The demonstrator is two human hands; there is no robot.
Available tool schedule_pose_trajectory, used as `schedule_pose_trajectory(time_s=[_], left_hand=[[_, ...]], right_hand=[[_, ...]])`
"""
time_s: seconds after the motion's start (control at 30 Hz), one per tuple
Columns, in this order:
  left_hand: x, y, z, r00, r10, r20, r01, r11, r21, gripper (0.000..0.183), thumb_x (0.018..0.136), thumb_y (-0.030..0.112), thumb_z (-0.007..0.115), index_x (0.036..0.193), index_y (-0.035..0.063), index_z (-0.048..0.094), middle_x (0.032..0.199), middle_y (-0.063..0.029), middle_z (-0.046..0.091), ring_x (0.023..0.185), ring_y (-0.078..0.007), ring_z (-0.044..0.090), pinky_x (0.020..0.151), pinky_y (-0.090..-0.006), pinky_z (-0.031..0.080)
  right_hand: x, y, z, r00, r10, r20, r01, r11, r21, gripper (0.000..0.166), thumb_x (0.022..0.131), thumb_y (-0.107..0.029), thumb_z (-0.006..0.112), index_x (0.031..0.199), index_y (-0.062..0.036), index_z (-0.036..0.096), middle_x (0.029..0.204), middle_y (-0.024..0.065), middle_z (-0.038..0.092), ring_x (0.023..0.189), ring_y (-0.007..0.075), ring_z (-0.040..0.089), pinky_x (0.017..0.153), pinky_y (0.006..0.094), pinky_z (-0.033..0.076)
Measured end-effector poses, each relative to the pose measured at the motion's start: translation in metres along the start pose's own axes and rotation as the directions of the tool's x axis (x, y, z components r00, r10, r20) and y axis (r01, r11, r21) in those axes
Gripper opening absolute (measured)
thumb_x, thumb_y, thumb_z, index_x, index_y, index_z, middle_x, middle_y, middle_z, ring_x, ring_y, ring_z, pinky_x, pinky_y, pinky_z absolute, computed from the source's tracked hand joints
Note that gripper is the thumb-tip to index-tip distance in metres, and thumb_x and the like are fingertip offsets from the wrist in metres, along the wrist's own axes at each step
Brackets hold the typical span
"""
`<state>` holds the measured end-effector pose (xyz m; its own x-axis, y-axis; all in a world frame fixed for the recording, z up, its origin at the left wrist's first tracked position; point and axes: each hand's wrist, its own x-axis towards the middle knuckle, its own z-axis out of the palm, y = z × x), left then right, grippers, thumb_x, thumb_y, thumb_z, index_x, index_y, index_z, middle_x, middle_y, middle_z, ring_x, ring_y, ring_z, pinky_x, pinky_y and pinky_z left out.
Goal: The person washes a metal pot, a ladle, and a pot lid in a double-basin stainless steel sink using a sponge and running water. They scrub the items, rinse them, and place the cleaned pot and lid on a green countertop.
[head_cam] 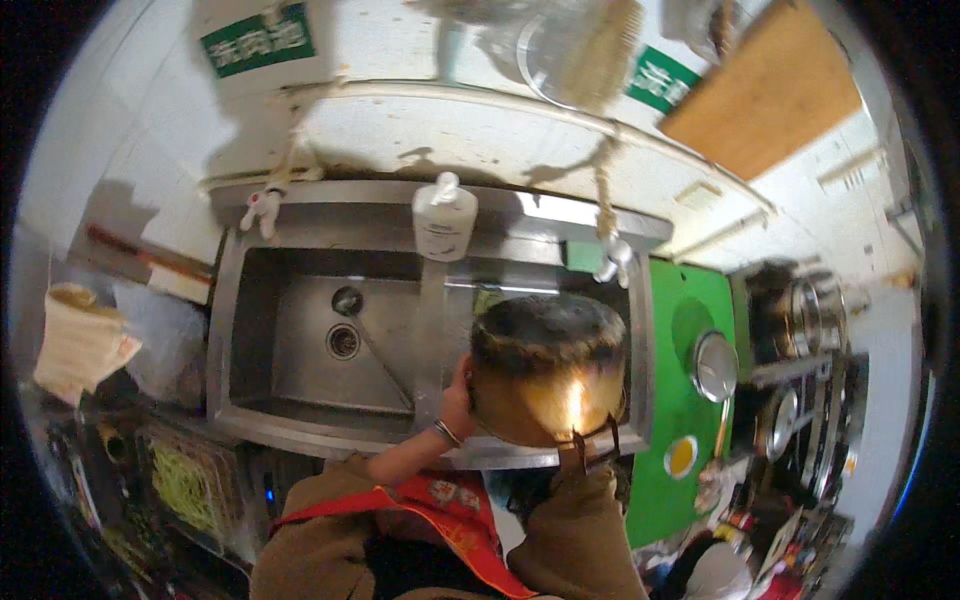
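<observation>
A metal pot [551, 375] with a soot-blackened base is tipped over the right basin, its base facing up and away from me. My left hand [456, 405] grips the pot's left side, fingers partly hidden behind it. At the pot's near right, a loop handle [616, 442] stands out beside my right sleeve [574, 517]. My right hand is hidden behind the pot and cuff, so its grip does not show. In the left basin [300, 315] of the steel sink, a long-handled ladle [347, 301] lies beside the drain [343, 342].
A white pump bottle [444, 221] stands on the sink divider. Two taps [262, 210] [613, 259] hang over the basins. Right of the sink, a green board [652, 487] bears a metal pan [715, 367] and a bowl of yellow liquid [681, 457]. Shredded greens [184, 480] sit lower left.
</observation>
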<state>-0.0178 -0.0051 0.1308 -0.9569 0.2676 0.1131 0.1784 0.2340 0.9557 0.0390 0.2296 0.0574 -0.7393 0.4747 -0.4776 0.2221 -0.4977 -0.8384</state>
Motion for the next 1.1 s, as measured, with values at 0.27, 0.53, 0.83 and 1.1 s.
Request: schedule_pose_trajectory(time_s=[0.27, 0.53, 0.83, 1.1], left_hand=[[-0.02, -0.009, 0.015, 0.884, -0.443, 0.149, 0.446, 0.705, -0.551, 0.049, 0.08, -0.002, 0.041, 0.126, 0.0039, 0.026, 0.113, -0.0109, 0.048, 0.1, -0.0261, 0.05, 0.074, -0.0369, 0.051], [-0.023, -0.006, 0.044, 0.541, -0.655, 0.528, 0.83, 0.315, -0.459, 0.034, 0.08, 0.009, 0.042, 0.111, -0.0016, 0.038, 0.101, -0.0197, 0.051, 0.081, -0.0343, 0.058, 0.062, -0.042, 0.055], [-0.003, -0.001, 0.059, 0.456, -0.648, 0.61, 0.88, 0.433, -0.196, 0.026, 0.081, 0.013, 0.045, 0.099, -0.0051, 0.048, 0.081, -0.0179, 0.061, 0.065, -0.0277, 0.063, 0.057, -0.0347, 0.054], [0.004, -0.015, 0.072, 0.459, -0.619, 0.637, 0.803, 0.596, 0.001, 0.022, 0.083, 0.014, 0.047, 0.097, -0.0019, 0.049, 0.081, -0.0149, 0.061, 0.064, -0.0241, 0.063, 0.052, -0.0321, 0.053]], right_hand=[[-0.014, -0.04, -0.006, 0.995, 0.098, -0.018, -0.099, 0.954, -0.283, 0.021, 0.081, -0.024, 0.054, 0.087, -0.0032, 0.057, 0.074, 0.0023, 0.052, 0.067, 0.0139, 0.048, 0.057, 0.03, 0.037], [-0.026, -0.052, -0.063, 0.99, 0.023, -0.139, -0.111, 0.733, -0.671, 0.034, 0.075, -0.028, 0.055, 0.065, 0.0045, 0.054, 0.06, 0.0133, 0.054, 0.058, 0.0228, 0.054, 0.053, 0.0374, 0.04], [-0.071, -0.105, -0.055, 0.963, -0.24, -0.123, -0.005, 0.441, -0.897, 0.036, 0.071, -0.024, 0.051, 0.09, 0.0063, 0.052, 0.077, 0.0253, 0.058, 0.079, 0.0377, 0.057, 0.069, 0.0437, 0.045], [-0.088, -0.122, -0.062, 0.939, -0.333, -0.089, -0.01, 0.232, -0.973, 0.052, 0.072, -0.018, 0.05, 0.118, 0.0017, 0.037, 0.073, 0.0237, 0.059, 0.067, 0.0403, 0.057, 0.066, 0.0461, 0.045]])
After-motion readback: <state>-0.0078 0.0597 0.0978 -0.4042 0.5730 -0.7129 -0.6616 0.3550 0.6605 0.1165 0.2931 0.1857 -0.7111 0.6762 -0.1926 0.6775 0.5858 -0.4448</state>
